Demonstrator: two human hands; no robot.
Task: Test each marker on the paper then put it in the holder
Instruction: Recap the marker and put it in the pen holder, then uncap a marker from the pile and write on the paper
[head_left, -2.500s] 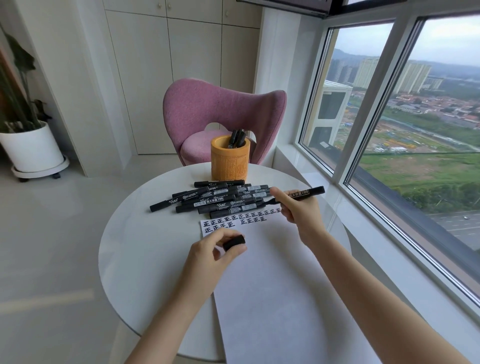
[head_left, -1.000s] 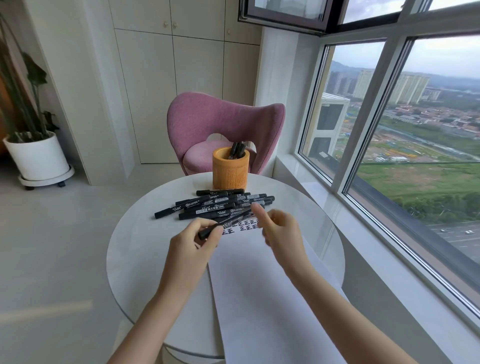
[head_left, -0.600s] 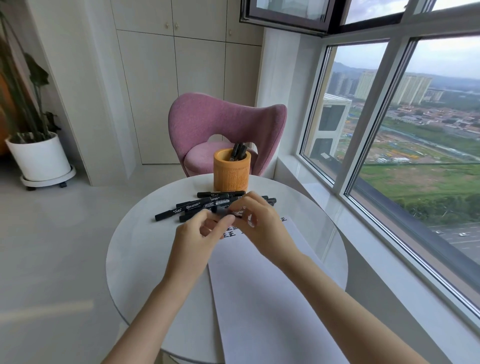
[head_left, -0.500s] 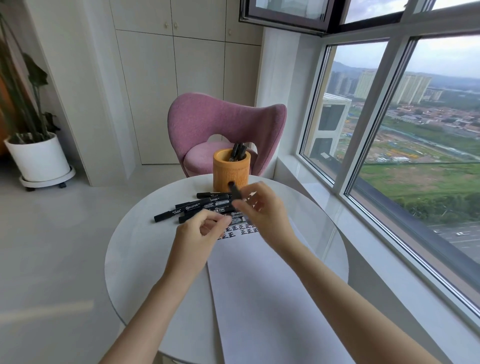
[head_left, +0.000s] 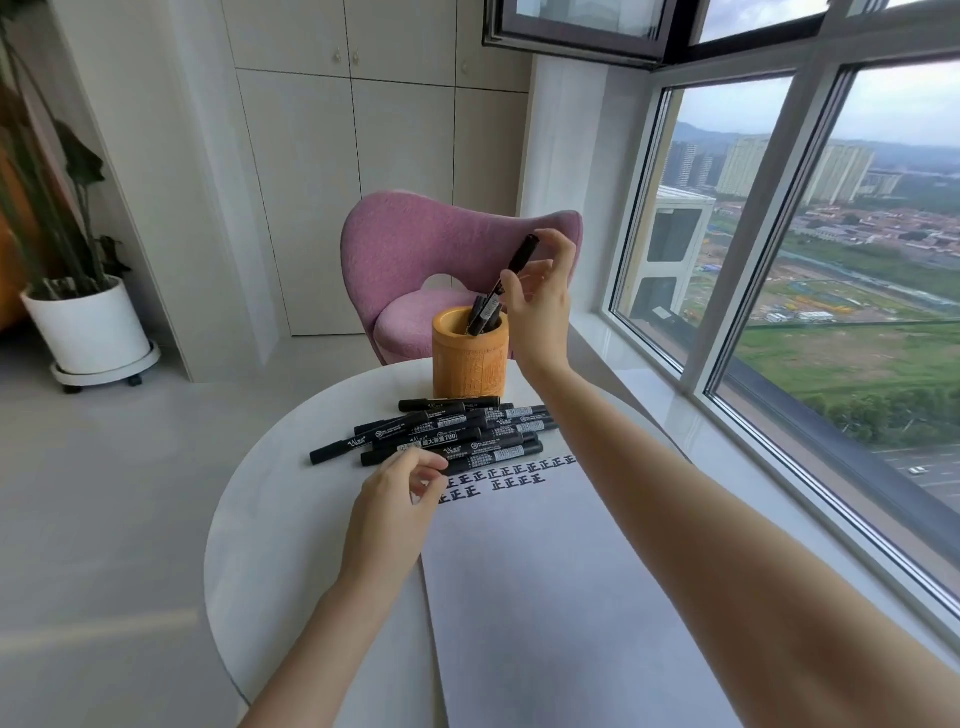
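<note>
My right hand (head_left: 540, 306) pinches a capped black marker (head_left: 519, 257) that slants down into the round wooden holder (head_left: 470, 364); its lower end is inside the rim beside a few other markers standing there. A pile of several black markers (head_left: 457, 431) lies on the table in front of the holder. My left hand (head_left: 395, 504) hovers at the near edge of that pile with its fingers loosely curled and apart, holding nothing. The white paper (head_left: 545, 597) runs from the pile toward me, with rows of black test characters along its far edge.
The round white table (head_left: 291, 519) carries everything. A pink chair (head_left: 415, 244) stands right behind the holder. A white plant pot (head_left: 88, 327) on wheels sits on the floor at far left. Large windows and a low sill (head_left: 649, 374) run along the right.
My right hand capped the marker, took it from the left hand and lifted it back to the holder, lowering its end inside. My left hand dropped to the pile's near edge.
</note>
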